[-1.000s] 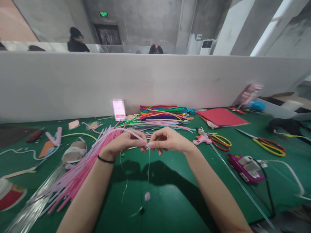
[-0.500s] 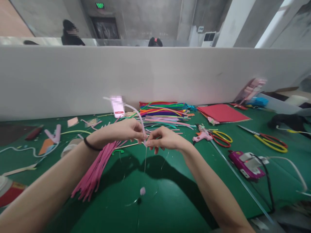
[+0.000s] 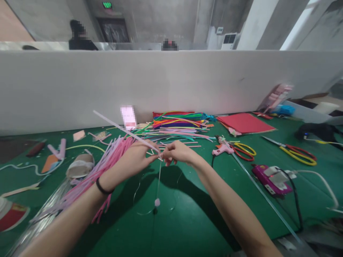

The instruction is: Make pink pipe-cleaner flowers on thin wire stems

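Note:
Between the fingertips of my left hand (image 3: 142, 155) is the end of a pale pink pipe cleaner (image 3: 120, 127), which slants up and away to the left. My right hand (image 3: 178, 152) meets it there, thumb and fingers pinched at the same end. A thin wire or thread (image 3: 159, 178) hangs straight down from the pinch, and a small pale lilac piece (image 3: 157, 202) shows at its lower end. The exact join is hidden by my fingertips. Under my left wrist lies a bunch of pink and lilac pipe cleaners (image 3: 114, 157).
Multicoloured pipe cleaners (image 3: 179, 123) are heaped by the white partition (image 3: 187, 82). To the right lie a pink glue gun (image 3: 223, 148), scissors (image 3: 297, 153), red sheets (image 3: 245, 123) and a purple power strip (image 3: 270, 182) with cables. A phone (image 3: 128, 117) leans against the partition.
The pipe cleaner, arched before, now runs straighter and lower to the left. My left hand has dropped and turned slightly, uncovering more of the bunch. My right hand stays near the same spot.

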Action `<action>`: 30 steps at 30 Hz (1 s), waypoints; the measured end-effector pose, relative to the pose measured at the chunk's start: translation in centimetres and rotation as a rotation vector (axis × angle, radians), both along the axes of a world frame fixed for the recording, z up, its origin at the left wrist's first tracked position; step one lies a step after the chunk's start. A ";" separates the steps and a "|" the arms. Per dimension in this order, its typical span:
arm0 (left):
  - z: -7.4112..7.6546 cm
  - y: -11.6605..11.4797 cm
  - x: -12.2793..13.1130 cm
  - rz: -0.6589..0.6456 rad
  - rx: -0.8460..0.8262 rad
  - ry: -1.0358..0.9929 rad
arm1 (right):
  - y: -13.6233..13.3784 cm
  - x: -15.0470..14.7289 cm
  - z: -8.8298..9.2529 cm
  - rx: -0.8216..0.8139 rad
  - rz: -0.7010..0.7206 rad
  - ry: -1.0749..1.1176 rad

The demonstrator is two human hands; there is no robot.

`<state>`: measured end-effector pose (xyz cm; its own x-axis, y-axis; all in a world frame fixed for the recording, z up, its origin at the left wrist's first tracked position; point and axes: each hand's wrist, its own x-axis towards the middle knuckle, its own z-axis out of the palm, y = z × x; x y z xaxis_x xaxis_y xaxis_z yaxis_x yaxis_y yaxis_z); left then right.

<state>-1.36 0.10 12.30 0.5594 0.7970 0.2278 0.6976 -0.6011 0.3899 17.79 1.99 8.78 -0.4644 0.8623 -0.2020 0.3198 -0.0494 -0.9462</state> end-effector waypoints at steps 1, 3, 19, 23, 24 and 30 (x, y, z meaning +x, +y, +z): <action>-0.6 -0.1 -0.1 -0.026 0.041 -0.024 | 0.1 0.0 -0.2 -0.006 -0.005 -0.004; -1.8 -0.2 -0.3 -0.064 0.107 -0.054 | 0.2 -0.1 -0.5 -0.016 -0.009 -0.011; -4.6 -1.2 -2.2 0.299 -0.582 -0.855 | 1.9 0.6 -3.3 -0.133 0.029 0.268; -4.7 -1.7 -1.8 0.244 -0.823 -0.802 | 1.8 0.5 -3.3 -0.167 0.088 0.285; -4.8 -1.7 -1.7 0.249 -0.830 -0.793 | 1.7 0.5 -3.2 -0.170 0.107 0.275; -5.1 -1.1 -1.2 0.286 -0.880 -0.781 | 1.5 0.4 -3.1 -0.130 0.127 0.211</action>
<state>-2.60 -0.95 7.22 0.2912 0.9216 -0.2566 0.1560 0.2189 0.9632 18.22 3.48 5.67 -0.6107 0.7676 -0.1943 0.1275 -0.1468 -0.9809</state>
